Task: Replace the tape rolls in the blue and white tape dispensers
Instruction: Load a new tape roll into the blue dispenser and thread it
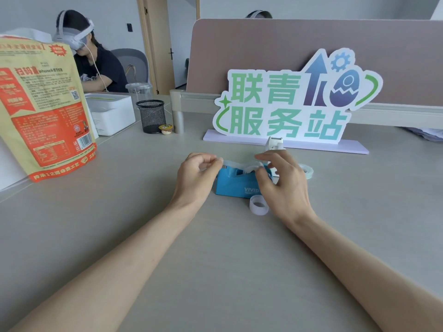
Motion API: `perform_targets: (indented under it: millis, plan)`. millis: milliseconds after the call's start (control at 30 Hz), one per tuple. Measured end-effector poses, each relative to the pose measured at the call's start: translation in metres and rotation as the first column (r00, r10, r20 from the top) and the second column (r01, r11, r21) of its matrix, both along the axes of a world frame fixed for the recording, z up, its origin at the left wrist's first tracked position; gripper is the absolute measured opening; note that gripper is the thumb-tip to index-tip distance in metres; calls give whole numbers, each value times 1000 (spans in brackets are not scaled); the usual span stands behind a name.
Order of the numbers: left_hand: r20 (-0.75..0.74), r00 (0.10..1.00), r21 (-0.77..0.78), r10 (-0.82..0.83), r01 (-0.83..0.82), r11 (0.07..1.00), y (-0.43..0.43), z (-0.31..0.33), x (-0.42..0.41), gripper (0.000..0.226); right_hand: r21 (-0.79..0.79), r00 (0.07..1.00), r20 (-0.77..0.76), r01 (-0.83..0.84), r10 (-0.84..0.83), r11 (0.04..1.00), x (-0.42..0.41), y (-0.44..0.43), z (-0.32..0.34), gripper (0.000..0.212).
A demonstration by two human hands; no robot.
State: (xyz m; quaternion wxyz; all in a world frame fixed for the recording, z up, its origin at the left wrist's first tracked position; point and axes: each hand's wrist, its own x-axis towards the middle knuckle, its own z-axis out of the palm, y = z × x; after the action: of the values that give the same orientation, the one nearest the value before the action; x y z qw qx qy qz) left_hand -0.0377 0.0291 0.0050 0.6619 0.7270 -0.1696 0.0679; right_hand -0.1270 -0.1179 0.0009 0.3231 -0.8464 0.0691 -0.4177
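Observation:
The blue tape dispenser [236,184] stands on the desk between my hands, with a tape roll [250,167] seated in it. My left hand [196,176] pinches the free end of the tape strip [230,162] over the dispenser's left end. My right hand [280,180] rests on the dispenser's right side, fingers on the roll. A small clear tape roll [259,205] lies on the desk just in front of the dispenser. Another roll [306,170] lies to the right, behind my right hand. The white tape dispenser [275,143] stands farther back, by the sign.
A large cut-out sign [287,104] on a flat base stands behind the dispensers. At left are a printed food bag [45,104], a white box [112,113], a black mesh pen cup [151,116] and a small jelly cup [166,129]. A person with a headset sits at back left.

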Motion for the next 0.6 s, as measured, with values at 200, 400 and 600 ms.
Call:
perform_targets:
  millis: [200, 400, 600]
  plan:
    - [-18, 1000, 80, 6, -4, 997, 20, 10, 17, 12, -70, 999, -30, 10, -12, 998, 1, 0, -1, 29]
    - [-69, 997, 139, 24, -15, 990, 33, 10, 25, 12, -82, 999, -47, 22, -26, 996, 2, -1, -3, 26]
    - [-83, 995, 178, 59, -44, 983, 32, 8, 27, 13, -92, 997, -73, 22, -28, 996, 3, -1, -3, 30]
